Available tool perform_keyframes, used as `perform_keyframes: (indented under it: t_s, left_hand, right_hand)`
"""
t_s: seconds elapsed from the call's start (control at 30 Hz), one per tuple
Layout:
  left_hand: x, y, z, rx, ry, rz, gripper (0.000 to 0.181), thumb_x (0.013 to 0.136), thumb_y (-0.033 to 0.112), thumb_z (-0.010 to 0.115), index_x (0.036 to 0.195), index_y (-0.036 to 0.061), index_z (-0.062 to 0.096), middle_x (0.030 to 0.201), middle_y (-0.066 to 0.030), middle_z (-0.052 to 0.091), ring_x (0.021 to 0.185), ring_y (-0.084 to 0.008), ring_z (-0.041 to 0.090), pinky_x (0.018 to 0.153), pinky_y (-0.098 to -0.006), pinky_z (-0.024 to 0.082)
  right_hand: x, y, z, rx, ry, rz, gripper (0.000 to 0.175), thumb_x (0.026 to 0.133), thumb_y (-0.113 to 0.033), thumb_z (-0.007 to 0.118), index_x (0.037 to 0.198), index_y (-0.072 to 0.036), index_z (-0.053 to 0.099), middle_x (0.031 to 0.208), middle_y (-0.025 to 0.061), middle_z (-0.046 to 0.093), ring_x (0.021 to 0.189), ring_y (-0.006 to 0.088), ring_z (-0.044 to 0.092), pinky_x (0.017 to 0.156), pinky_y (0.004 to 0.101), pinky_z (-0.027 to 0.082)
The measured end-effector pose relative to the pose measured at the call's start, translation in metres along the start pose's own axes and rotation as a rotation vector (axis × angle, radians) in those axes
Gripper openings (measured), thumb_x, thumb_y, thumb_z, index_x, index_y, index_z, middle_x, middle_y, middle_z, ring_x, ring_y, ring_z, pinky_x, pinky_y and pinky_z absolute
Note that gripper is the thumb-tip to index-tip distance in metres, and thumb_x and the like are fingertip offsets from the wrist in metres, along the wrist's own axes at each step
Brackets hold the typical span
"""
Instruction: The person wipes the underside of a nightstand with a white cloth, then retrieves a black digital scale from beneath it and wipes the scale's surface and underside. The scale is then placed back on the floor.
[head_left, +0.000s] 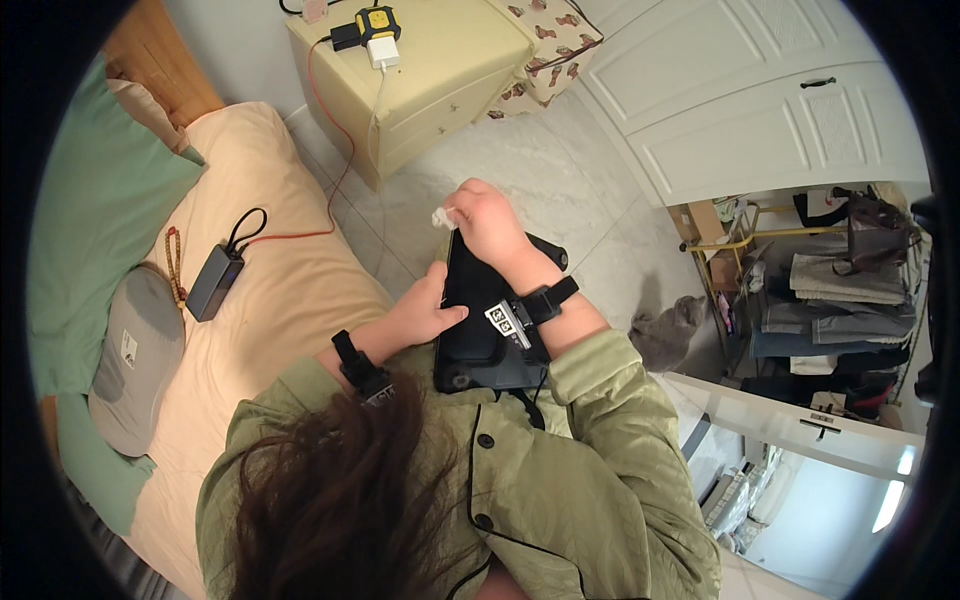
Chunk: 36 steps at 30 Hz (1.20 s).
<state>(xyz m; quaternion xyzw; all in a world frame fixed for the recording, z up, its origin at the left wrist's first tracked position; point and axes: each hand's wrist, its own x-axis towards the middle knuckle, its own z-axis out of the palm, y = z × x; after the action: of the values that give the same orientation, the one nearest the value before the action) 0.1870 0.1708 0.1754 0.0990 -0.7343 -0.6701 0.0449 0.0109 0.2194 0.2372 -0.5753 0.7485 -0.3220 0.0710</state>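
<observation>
In front of my body is a flat black case (472, 337) with rounded corners and a raised panel; what it holds cannot be told. My left hand (424, 307) grips its left edge, with the thumb over the front and the other fingers mostly hidden. At the far edge, my right hand (484, 217) pinches a small crumpled white tissue (444, 218) between the fingertips. My right forearm covers part of the case. A black strap with a small device (521, 315) is on my right wrist, and a similar strap (358, 367) circles the left.
On the bed (300, 277) at left lie a dark power bank (215, 283), a beaded bracelet (173, 262) and a grey cushion (139, 360). A red cable (346, 165) runs to the yellow nightstand (442, 52). A grey cat (667, 334) is on the floor at right, near a clothes rack (720, 244).
</observation>
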Motion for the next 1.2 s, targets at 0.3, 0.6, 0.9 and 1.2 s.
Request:
perform_keyframes:
  t_s: [0.3,0.6,0.9,1.2]
  left_hand:
    - [0.001,-0.02,-0.006,-0.224,-0.118,-0.092,0.053,0.079,-0.001,0.063,0.123,-0.0018,0.032,0.117,-0.008,0.044,0.112,-0.0153,0.042,0.098,-0.0327,0.034]
    - [-0.001,-0.002,-0.008,-0.584,-0.137,-0.066,0.057,0.078,0.001,0.065,0.125,-0.0025,0.032,0.118,-0.0094,0.047,0.111,-0.0155,0.045,0.096,-0.033,0.038]
    - [-0.002,-0.018,-0.015,-0.676,-0.206,-0.049,0.059,0.085,0.004,0.06,0.134,0.0043,0.028,0.126,-0.004,0.043,0.114,-0.0131,0.043,0.097,-0.0305,0.036]
    - [-0.002,0.032,-0.018,-0.631,0.023,-0.413,0.034,0.098,0.034,0.037,0.11,0.0048,0.049,0.083,0.0001,0.055,0.064,-0.0064,0.05,0.053,-0.0216,0.041]
  right_hand:
    - [-0.048,-0.024,0.002,-0.194,-0.055,-0.075,0.018,0.065,0.001,0.056,0.081,-0.005,0.059,0.082,0.0087,0.057,0.081,0.0288,0.055,0.073,0.0371,0.047]
    - [-0.086,-0.015,-0.004,-0.357,-0.036,0.212,0.012,0.072,0.001,0.056,0.082,-0.002,0.061,0.078,0.0136,0.058,0.074,0.0325,0.056,0.067,0.0394,0.046]
    - [-0.077,-0.043,0.009,0.045,-0.078,-0.022,0.036,0.07,0.004,0.054,0.104,-0.002,0.063,0.089,0.0104,0.057,0.086,0.0306,0.054,0.077,0.0363,0.046]
    - [-0.116,-0.099,-0.002,0.318,-0.19,-0.065,0.019,0.067,0.005,0.06,0.08,-0.006,0.068,0.075,0.0097,0.061,0.074,0.0276,0.059,0.068,0.0348,0.05]
